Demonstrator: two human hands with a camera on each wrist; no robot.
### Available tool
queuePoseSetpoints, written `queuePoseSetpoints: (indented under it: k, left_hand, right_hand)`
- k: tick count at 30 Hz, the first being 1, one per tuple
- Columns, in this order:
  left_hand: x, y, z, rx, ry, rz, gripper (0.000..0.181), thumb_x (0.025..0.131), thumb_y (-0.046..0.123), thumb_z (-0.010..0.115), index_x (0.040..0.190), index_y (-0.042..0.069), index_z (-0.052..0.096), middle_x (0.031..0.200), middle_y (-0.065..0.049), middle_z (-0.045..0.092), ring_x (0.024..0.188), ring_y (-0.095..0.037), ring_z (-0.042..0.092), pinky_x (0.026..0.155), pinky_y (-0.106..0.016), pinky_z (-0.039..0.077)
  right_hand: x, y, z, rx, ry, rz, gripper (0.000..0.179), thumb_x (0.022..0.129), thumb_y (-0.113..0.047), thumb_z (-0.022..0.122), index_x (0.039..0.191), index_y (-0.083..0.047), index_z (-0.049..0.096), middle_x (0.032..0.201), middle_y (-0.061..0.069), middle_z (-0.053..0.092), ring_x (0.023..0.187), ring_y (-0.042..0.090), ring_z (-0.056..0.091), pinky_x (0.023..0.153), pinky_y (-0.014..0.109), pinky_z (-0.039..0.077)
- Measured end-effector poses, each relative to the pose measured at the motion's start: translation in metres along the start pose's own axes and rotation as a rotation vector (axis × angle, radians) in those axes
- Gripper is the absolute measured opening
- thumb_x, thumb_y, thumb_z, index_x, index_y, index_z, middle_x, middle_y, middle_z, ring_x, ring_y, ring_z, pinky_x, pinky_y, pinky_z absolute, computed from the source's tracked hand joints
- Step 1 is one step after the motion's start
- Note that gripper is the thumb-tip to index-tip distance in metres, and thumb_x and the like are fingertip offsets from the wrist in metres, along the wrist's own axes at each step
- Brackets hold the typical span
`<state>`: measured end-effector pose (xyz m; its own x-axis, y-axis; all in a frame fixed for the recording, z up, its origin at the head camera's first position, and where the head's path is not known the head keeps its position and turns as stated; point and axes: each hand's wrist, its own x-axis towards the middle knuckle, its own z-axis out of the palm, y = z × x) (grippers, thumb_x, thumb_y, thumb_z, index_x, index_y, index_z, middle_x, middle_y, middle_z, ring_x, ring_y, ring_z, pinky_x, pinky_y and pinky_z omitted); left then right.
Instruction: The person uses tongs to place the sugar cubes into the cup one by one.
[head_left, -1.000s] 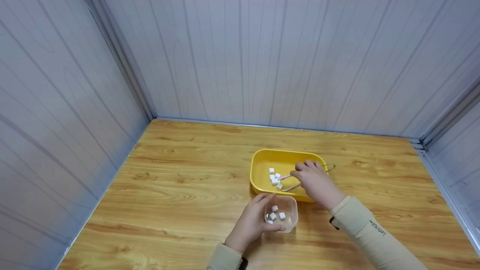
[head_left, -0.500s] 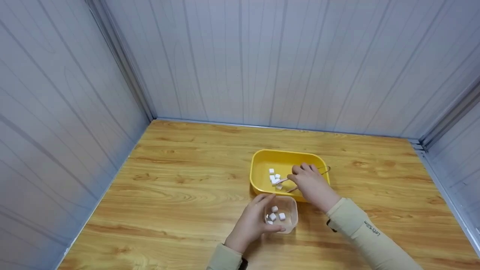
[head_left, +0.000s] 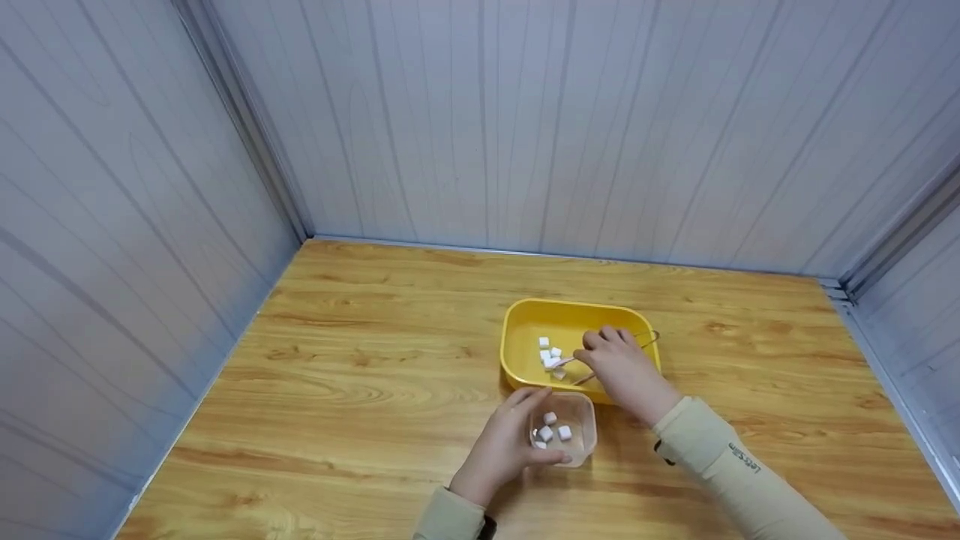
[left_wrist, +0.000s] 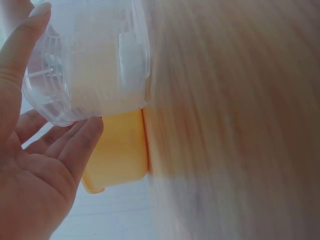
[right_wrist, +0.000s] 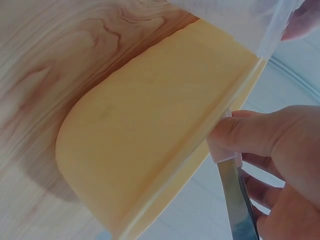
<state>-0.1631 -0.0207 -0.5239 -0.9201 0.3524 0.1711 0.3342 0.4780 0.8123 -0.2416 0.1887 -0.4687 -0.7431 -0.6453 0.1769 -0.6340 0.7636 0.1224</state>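
My left hand (head_left: 499, 442) grips a small clear plastic box (head_left: 576, 451) around its left side, thumb at the near edge and fingers at the far one. Several white cubes (head_left: 565, 432) lie in it. Just beyond stands a yellow basin (head_left: 570, 303), with more white cubes (head_left: 544, 343) grouped at its left. Over the basin my right hand (head_left: 624, 369) pinches a pair of metal tongs (right_wrist: 235, 192) with pink arms. The arms reach down into the basin, one tip among the cubes, the other nearer the front wall. The hand hides the tongs' middle.
Both containers are on a wood-grain table (head_left: 360, 375), the box close against the basin's front side. Pale panel walls (head_left: 510, 127) rise behind the table and on the left and right. The tongs' looped end juts past the basin's right rim.
My right hand has shifted slightly left and down with the tongs, bringing one tip onto the lower cubes. Over the last half second it hardly moves. The left hand and box stay put.
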Motion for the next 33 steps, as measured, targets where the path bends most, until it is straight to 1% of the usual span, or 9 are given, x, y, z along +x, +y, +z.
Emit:
queuePoseSetpoints:
  k: [5,12,20,27,33]
  left_hand:
    - [0.0004,-0.0004,0.0014,0.006,0.006,0.009,0.090,0.064,0.037,0.088,0.140,0.010,0.048,0.130,0.004,0.051,0.116,-0.011,0.048,0.104,-0.031,0.038]
    - [0.0002,-0.0008,0.0009,0.016,0.006,0.047,0.090,0.065,0.040,0.086,0.140,0.008,0.049,0.129,0.001,0.051,0.115,-0.014,0.049,0.103,-0.032,0.040]
    - [-0.0002,-0.0008,0.0003,-0.005,-0.003,0.011,0.091,0.063,0.038,0.088,0.140,0.010,0.048,0.129,0.002,0.051,0.116,-0.013,0.049,0.104,-0.031,0.038]
    - [-0.0008,-0.0001,0.0001,-0.009,-0.002,0.015,0.090,0.064,0.037,0.088,0.140,0.010,0.049,0.129,0.002,0.051,0.116,-0.015,0.049,0.104,-0.032,0.038]
    - [-0.0006,-0.0003,-0.0006,-0.016,-0.003,0.002,0.090,0.063,0.038,0.088,0.140,0.011,0.049,0.129,0.004,0.051,0.116,-0.013,0.049,0.104,-0.033,0.038]
  right_hand:
    - [-0.0009,0.0007,-0.0005,0.004,0.006,-0.003,0.028,0.080,0.001,0.074,0.104,-0.013,0.074,0.097,0.006,0.059,0.087,0.025,0.047,0.075,0.040,0.040]
    - [-0.0037,0.0014,-0.0016,0.017,-0.005,0.016,0.029,0.082,0.004,0.070,0.105,-0.013,0.074,0.096,0.006,0.057,0.086,0.025,0.046,0.074,0.040,0.038]
    - [-0.0045,0.0026,-0.0014,0.013,-0.009,0.030,0.028,0.081,0.003,0.071,0.104,-0.013,0.073,0.098,0.006,0.059,0.087,0.026,0.047,0.075,0.042,0.040]
    - [-0.0036,0.0024,-0.0016,0.018,-0.023,0.038,0.028,0.080,0.001,0.074,0.104,-0.013,0.074,0.098,0.006,0.060,0.087,0.026,0.048,0.075,0.041,0.040]
    - [-0.0022,0.0028,0.0004,0.014,-0.022,0.036,0.027,0.078,-0.001,0.076,0.101,-0.014,0.075,0.095,0.005,0.059,0.085,0.025,0.048,0.072,0.040,0.038]
